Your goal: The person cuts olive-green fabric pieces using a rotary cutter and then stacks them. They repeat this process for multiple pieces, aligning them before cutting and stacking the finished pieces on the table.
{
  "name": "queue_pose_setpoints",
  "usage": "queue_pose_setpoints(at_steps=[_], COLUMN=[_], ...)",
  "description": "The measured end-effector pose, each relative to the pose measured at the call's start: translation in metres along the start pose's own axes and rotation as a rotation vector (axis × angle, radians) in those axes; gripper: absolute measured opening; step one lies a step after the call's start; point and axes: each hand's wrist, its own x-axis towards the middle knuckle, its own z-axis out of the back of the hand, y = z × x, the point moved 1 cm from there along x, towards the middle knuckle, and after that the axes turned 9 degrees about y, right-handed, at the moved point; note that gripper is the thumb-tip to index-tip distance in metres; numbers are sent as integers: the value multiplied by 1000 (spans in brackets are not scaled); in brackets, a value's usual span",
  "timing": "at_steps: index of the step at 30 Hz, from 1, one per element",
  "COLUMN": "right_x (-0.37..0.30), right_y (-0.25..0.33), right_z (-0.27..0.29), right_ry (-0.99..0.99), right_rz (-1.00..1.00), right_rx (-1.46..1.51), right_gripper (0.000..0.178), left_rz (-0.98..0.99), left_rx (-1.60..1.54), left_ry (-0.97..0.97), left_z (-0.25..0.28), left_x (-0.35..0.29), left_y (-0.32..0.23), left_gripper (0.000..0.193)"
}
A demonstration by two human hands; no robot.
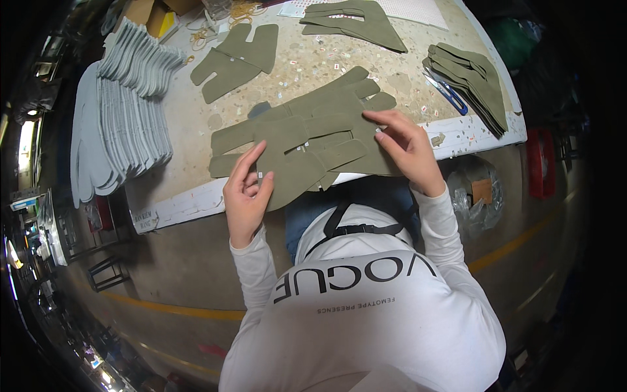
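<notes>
Olive-green cut fabric pieces (307, 140) with slots and tabs lie overlapped at the table's front edge, the nearest part hanging over it towards me. My left hand (247, 193) rests on their left side, index finger and thumb spread around a small white sticker (260, 175). On the right side lies my right hand (411, 150), its index finger stretched out and thumb apart, close to another white sticker (377, 130). Both hands touch the fabric. The undersides of the fingers are hidden.
Tall grey-blue stacks of cut pieces (134, 130) stand at the left. More olive pieces lie at the back left (238, 62), back (356, 25) and right (473, 81). Blue-handled scissors (450, 97) lie by the right stack. A clear plastic bag (480, 199) is below the table.
</notes>
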Motion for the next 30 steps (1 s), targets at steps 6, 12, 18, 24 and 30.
queue_pose_setpoints(at_steps=[6,12,18,24,30], right_x=[1,2,-15,-2,27], right_y=[-17,-43,-7,34,35], right_z=[73,88,71,-9,-42], right_ry=[-546,-511,-441,11,-10], right_rz=[36,38,-17,-96,-72], right_rx=[-783,-1048,-543,-11,-97], right_gripper=[37,27,14,18,23], left_rz=[-240,-540,-396,-294,-177], left_rx=[441,640,685,456,159], left_ry=[-140,280,380,423,521], left_z=[0,-33,-39,-32,-26], left_x=[21,78,96,104,104], left_y=[-31,-42,-29,-17,-13], left_gripper=[30,24,29,24,22])
